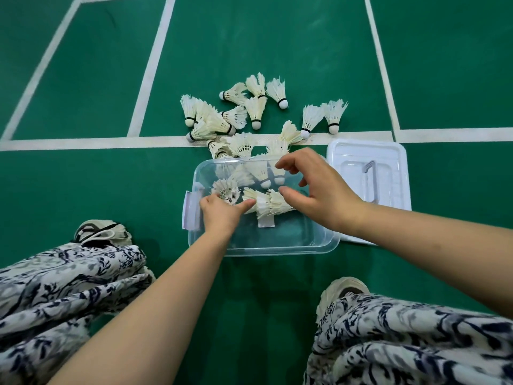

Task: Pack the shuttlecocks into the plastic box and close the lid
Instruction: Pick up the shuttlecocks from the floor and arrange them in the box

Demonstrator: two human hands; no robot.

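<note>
What worries me most is the feathers. The few shuttlecocks (269, 202) already in the clear plastic box (263, 250) lie crosswise, and I judge that pressing more on top could bend or snap their skirts. The main heap (249, 115) sits on the green court floor just beyond the box's far wall, some of it right up against that wall. A careless reach could nudge the light box or scatter the heap across the white line (111, 141). The lid (369, 173) lies flat on the floor just right of the box. If the box is overfilled, I doubt the lid would seat or the side latch (191, 211) would catch.

The left hand (220, 213) is down inside the box at its left end. Its fingertips are in the feathers of one shuttlecock (226, 190) and its thumb is stretched right towards the lying ones. The back of the hand hides the fingers, so I cannot tell whether its grip is clamped on that shuttlecock or merely touching it. The right hand (319, 190) hovers over the box's right half with its grip apart, thumb and curved fingers spread and holding nothing.
</note>
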